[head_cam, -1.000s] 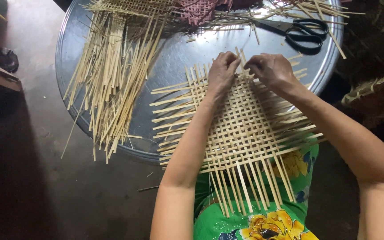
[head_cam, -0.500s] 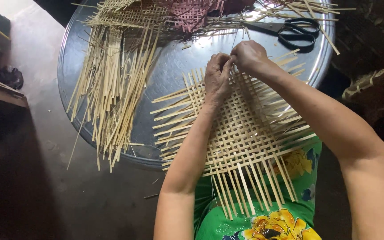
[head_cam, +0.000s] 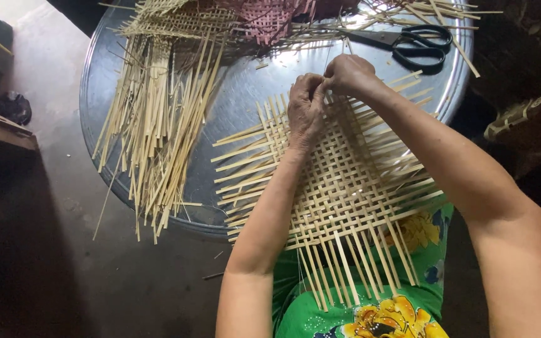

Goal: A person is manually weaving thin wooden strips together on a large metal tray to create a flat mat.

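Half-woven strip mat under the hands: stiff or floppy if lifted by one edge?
Probably springy: the woven mat overhangs the round metal tray toward the lap without drooping. Likely light, being thin flat strips. Its loose ends could slip out, as the left hand and right hand work the unlocked far edge.

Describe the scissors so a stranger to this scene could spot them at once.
Start at the round metal tray covered with pale bamboo strips. Look to its far right edge, beyond the right hand working at the woven mat. The scissors lie there among loose strips: black looped handles and dark blades, the only dark tool amid straw-coloured material.
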